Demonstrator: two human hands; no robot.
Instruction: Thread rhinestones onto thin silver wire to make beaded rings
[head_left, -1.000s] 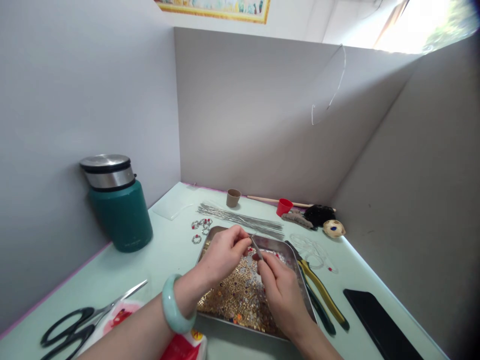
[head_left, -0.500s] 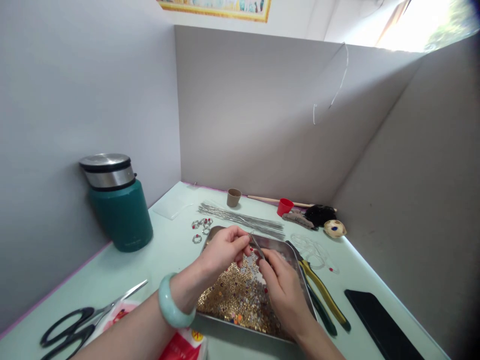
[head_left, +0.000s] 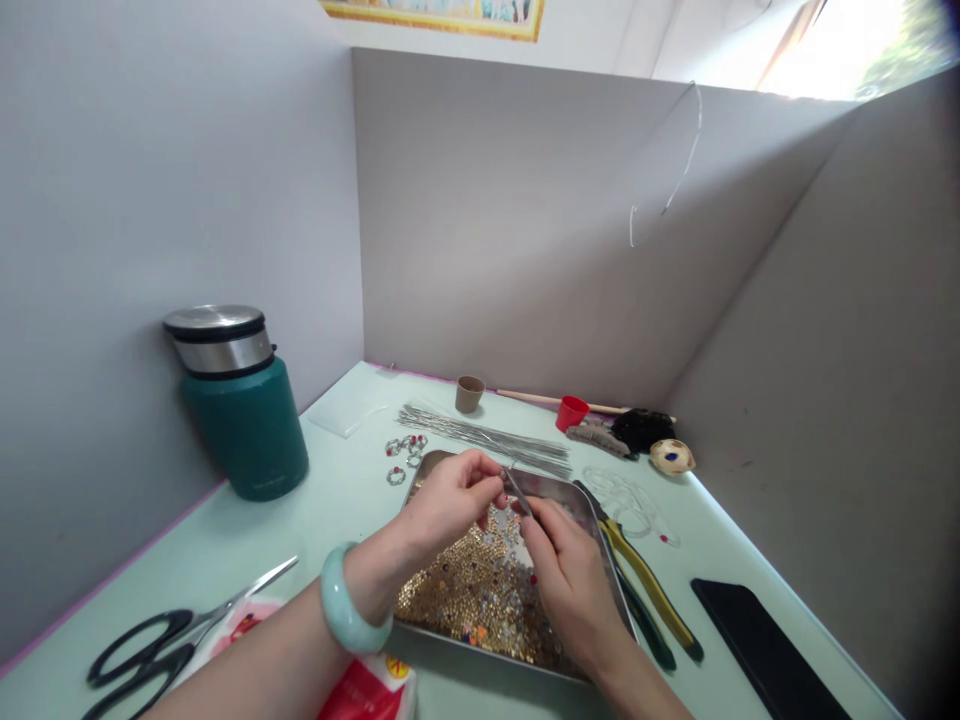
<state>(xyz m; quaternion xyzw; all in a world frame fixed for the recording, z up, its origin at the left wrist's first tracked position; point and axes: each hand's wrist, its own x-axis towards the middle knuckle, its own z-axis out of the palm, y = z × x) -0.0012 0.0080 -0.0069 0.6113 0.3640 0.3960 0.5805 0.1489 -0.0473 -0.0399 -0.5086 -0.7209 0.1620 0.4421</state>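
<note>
A metal tray (head_left: 442,462) full of small gold, clear and red beads (head_left: 465,585) lies in front of me. My left hand (head_left: 448,497), with a pale green bangle (head_left: 341,612) on the wrist, pinches something tiny over the tray. My right hand (head_left: 570,575) is closed on a thin metal wire or needle (head_left: 516,490) whose tip meets the left fingertips. A thin wire strand (head_left: 675,170) curves up in front of the partition.
A green flask (head_left: 240,410) stands at left. Black scissors (head_left: 161,645) and a red-and-white packet (head_left: 367,690) lie near me. Behind the tray: a bundle of wires (head_left: 487,440), beaded rings (head_left: 401,455), a brown cup (head_left: 469,393), a red cup (head_left: 571,412). Pliers (head_left: 649,590) and a black phone (head_left: 765,650) lie at right.
Both hands stayed over the tray with small finger movements. The hanging wire strand shifted slightly, and the view drifted a little.
</note>
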